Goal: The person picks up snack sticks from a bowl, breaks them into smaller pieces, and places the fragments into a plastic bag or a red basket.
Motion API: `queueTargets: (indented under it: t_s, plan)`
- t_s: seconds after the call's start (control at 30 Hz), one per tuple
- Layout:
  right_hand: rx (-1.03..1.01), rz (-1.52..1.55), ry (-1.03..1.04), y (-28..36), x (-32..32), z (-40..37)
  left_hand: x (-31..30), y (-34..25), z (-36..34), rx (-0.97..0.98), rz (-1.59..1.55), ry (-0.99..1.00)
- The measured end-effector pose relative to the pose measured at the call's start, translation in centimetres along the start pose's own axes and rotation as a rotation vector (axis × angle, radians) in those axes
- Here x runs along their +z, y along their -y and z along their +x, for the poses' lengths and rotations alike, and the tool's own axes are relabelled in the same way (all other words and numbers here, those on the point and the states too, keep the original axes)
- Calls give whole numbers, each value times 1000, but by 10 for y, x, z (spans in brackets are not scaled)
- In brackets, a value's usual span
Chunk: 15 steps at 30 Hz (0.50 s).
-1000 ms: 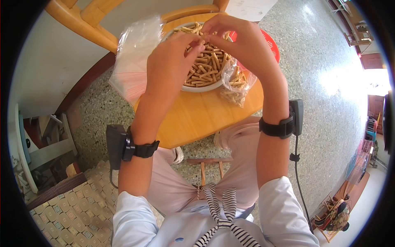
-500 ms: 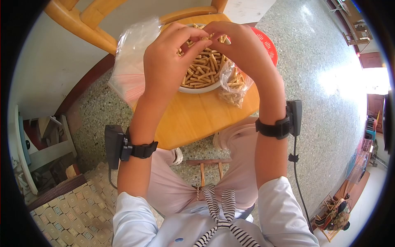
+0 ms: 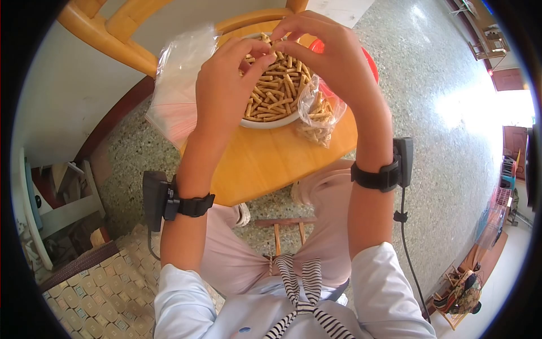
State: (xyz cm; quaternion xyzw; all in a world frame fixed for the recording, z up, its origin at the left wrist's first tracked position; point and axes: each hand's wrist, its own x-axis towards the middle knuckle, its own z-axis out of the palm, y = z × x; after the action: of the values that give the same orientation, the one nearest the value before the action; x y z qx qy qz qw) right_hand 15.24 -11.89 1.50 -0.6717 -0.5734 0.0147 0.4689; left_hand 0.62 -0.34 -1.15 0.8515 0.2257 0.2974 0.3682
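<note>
Over a white bowl (image 3: 271,124) full of short brown sticks (image 3: 276,96), my two hands meet fingertip to fingertip. My left hand (image 3: 228,70) has its thumb and fingers pinched together above the bowl's far side. Opposite it, my right hand (image 3: 324,45) curves in with thumb and forefinger closed at the same spot. Whatever is between the fingertips is too small and covered to make out. A clear plastic bag (image 3: 319,116), partly filled with the same sticks, leans against the bowl's near right side.
The bowl stands on a wooden chair seat (image 3: 254,164) in front of my knees. Flat clear plastic bags (image 3: 180,85) lie left of the bowl. A red plastic basket (image 3: 370,62) shows behind my right hand. The chair's backrest (image 3: 107,34) rises at the far left.
My right hand has lifted slightly away, its fingers arching higher, and the fingertips of both hands sit a little farther left. More of the sticks shows beneath them.
</note>
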Motion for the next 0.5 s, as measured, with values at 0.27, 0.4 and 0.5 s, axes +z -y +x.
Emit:
queueTargets:
  t_s: [0.27, 0.4, 0.5]
  plan:
    - [65, -35, -45, -1, -1, 0, 0, -5, -3, -68, -218, -72]
    - [213, -154, 84, -7, -1, -8, 0, -8, -3, 69, -173, -143]
    - [234, -201, -44, -4, -7, -8, 8, -16, -6, 105, -175, -107]
